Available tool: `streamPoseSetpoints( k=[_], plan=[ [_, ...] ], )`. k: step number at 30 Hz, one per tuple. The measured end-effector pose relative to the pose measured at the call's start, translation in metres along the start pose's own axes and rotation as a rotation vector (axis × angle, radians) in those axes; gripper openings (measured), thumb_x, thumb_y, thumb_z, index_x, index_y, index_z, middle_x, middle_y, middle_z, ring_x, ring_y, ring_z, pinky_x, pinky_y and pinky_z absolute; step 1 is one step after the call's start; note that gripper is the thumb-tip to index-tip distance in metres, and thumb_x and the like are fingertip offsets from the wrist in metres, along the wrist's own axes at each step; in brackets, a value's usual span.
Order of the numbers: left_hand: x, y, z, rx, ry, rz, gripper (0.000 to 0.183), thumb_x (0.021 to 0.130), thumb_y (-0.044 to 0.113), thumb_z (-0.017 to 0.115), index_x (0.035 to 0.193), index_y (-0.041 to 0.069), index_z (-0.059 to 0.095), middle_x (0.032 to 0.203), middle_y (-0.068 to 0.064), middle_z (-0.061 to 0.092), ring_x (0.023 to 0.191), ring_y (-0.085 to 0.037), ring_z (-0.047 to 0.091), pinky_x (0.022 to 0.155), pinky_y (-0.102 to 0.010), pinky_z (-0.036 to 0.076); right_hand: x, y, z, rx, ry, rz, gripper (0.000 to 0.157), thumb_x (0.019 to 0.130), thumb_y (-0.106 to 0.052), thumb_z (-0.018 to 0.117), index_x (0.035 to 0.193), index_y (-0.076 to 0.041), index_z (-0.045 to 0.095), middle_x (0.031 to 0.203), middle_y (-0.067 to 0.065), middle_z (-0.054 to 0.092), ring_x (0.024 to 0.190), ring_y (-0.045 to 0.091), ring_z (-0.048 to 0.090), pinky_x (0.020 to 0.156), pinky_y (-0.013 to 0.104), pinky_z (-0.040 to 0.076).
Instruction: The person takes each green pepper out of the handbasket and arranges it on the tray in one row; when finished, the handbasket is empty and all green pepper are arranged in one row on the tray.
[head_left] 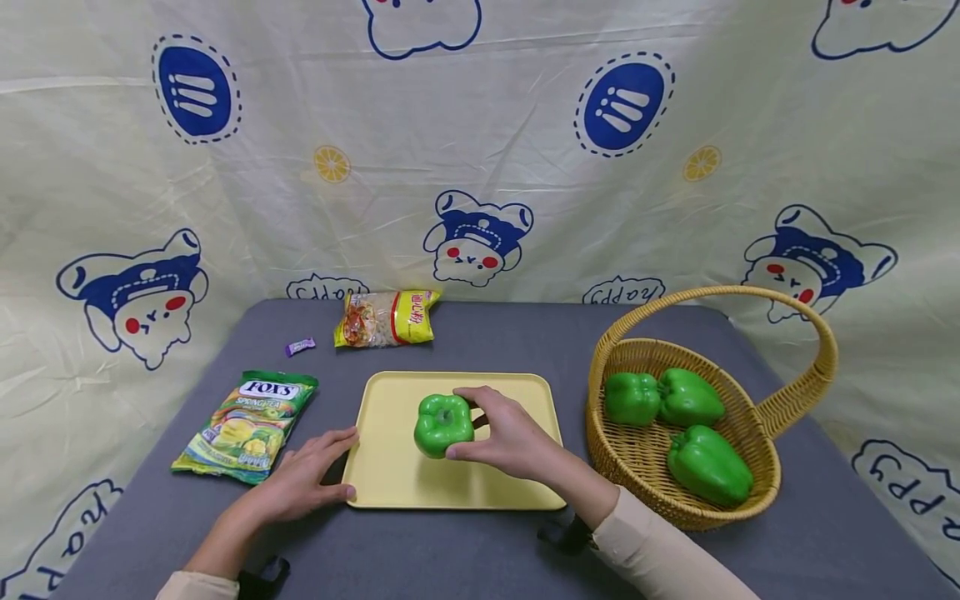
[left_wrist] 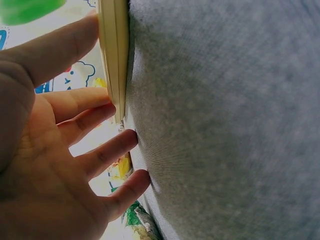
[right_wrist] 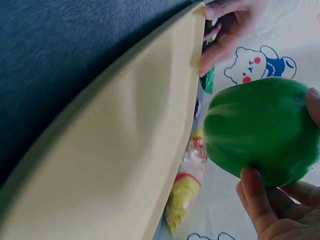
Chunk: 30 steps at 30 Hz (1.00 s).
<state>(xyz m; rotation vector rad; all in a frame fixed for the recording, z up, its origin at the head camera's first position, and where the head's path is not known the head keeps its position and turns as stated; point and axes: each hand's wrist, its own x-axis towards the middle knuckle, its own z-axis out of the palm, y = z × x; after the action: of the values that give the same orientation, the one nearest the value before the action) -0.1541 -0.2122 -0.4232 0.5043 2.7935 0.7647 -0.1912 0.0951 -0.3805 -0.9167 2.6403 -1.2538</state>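
Note:
My right hand (head_left: 513, 435) pinches a green bell pepper (head_left: 441, 427) between thumb and fingers. The right wrist view shows this pepper raised above a pale yellow rectangular tray (right_wrist: 115, 145). Along the tray's left edge, my left hand (head_left: 306, 477) touches the rim with spread, fairly straight fingers; the left wrist view has the thumb and forefinger at the tray's side (left_wrist: 114, 60) and the other fingers near or on the grey cloth.
A wicker basket (head_left: 622, 467) with an arched handle stands at the right, holding three green bell peppers (head_left: 708, 464). To the left lies a green FOX'S candy bag (head_left: 251, 425). Behind the tray are a yellow-and-clear food packet (head_left: 386, 319) and a small purple wrapped candy (head_left: 300, 347).

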Motion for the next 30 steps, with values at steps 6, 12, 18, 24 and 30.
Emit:
streamPoseSetpoints(
  k=[6, 12, 18, 24, 30],
  plan=[
    [0.0, 0.0, 0.001, 0.001, 0.003, -0.005, 0.074, 0.08, 0.037, 0.072, 0.141, 0.006, 0.043, 0.147, -0.013, 0.04, 0.13, -0.04, 0.039, 0.092, -0.068, 0.029, 0.012, -0.002, 0.015, 0.012, -0.008, 0.013, 0.076, 0.074, -0.03, 0.081, 0.135, -0.001, 0.045, 0.126, 0.012, 0.055, 0.103, 0.024, 0.061, 0.086, 0.038, 0.052],
    [0.0, 0.001, 0.001, 0.006, 0.017, 0.005, 0.075, 0.079, 0.037, 0.073, 0.14, 0.005, 0.043, 0.146, -0.014, 0.041, 0.129, -0.041, 0.04, 0.09, -0.068, 0.03, 0.022, -0.003, 0.028, -0.021, 0.002, 0.034, 0.076, 0.073, -0.032, 0.08, 0.135, -0.004, 0.047, 0.122, 0.008, 0.057, 0.103, 0.019, 0.06, 0.088, 0.035, 0.051],
    [0.0, 0.001, 0.0, 0.011, 0.027, 0.016, 0.075, 0.079, 0.037, 0.073, 0.139, 0.004, 0.044, 0.145, -0.014, 0.042, 0.128, -0.041, 0.041, 0.089, -0.068, 0.031, 0.029, -0.006, 0.041, -0.062, -0.018, 0.056, 0.077, 0.073, -0.037, 0.08, 0.135, -0.005, 0.046, 0.123, 0.007, 0.057, 0.104, 0.017, 0.059, 0.087, 0.03, 0.05],
    [0.0, 0.001, 0.0, 0.005, 0.025, 0.005, 0.074, 0.079, 0.037, 0.073, 0.139, 0.004, 0.044, 0.145, -0.014, 0.042, 0.129, -0.041, 0.04, 0.089, -0.067, 0.031, 0.033, -0.008, 0.053, -0.08, -0.053, 0.08, 0.079, 0.074, -0.042, 0.078, 0.137, -0.008, 0.044, 0.124, 0.006, 0.056, 0.105, 0.016, 0.059, 0.086, 0.025, 0.049],
    [0.0, 0.001, 0.0, 0.015, 0.031, 0.007, 0.075, 0.078, 0.038, 0.074, 0.139, 0.004, 0.044, 0.145, -0.013, 0.042, 0.128, -0.041, 0.041, 0.088, -0.066, 0.032, 0.037, -0.01, 0.062, -0.08, -0.063, 0.083, 0.078, 0.074, -0.043, 0.077, 0.136, -0.008, 0.045, 0.125, 0.006, 0.056, 0.106, 0.016, 0.06, 0.087, 0.024, 0.049]
  ],
)
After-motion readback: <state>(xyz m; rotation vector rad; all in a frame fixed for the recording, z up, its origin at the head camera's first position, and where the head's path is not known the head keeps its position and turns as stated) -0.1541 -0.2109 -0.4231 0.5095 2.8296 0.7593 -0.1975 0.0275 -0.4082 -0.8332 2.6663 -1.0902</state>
